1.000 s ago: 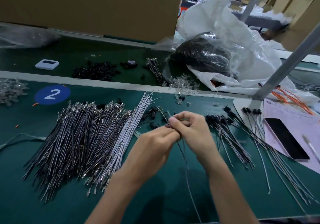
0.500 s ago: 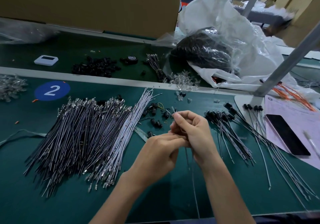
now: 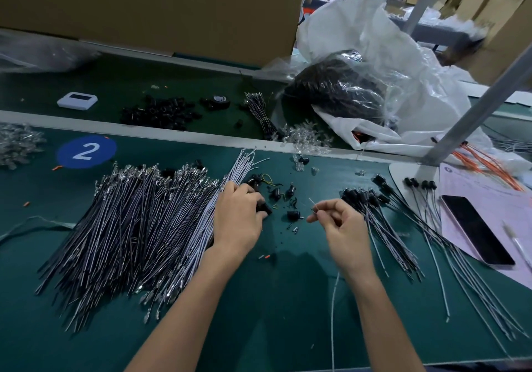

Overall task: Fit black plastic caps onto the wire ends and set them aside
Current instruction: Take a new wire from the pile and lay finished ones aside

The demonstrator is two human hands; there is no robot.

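- Two hands are at work. The right hand (image 3: 342, 227) is closed in a pinch on a thin grey wire (image 3: 333, 308). The wire's bare tip is held up and aimed leftward, and its tail is trailed under the wrist toward the near edge.
- The left hand (image 3: 239, 216) is laid knuckles-up, with its fingers curled round a small black plastic cap (image 3: 264, 208). How firmly the cap is gripped cannot be told.
- Between the hands, loose black caps (image 3: 293, 214) are scattered on the dark green mat (image 3: 273, 299).
- A broad heap of uncapped grey wires (image 3: 138, 227) is touched by the left hand's outer edge. A fan of finished capped wires (image 3: 374, 227) is spread just beside the right hand.
- Farther right, a black phone (image 3: 475, 227) is laid on a pink sheet.
- The cap could be fumbled if it is lifted by a shallow fingertip hold.
- The slender tip could be bent if it is pushed into the cap off-axis.
- The trailing tail could be snagged in the finished fan beside it, so that set-aside pieces are dragged out of place.
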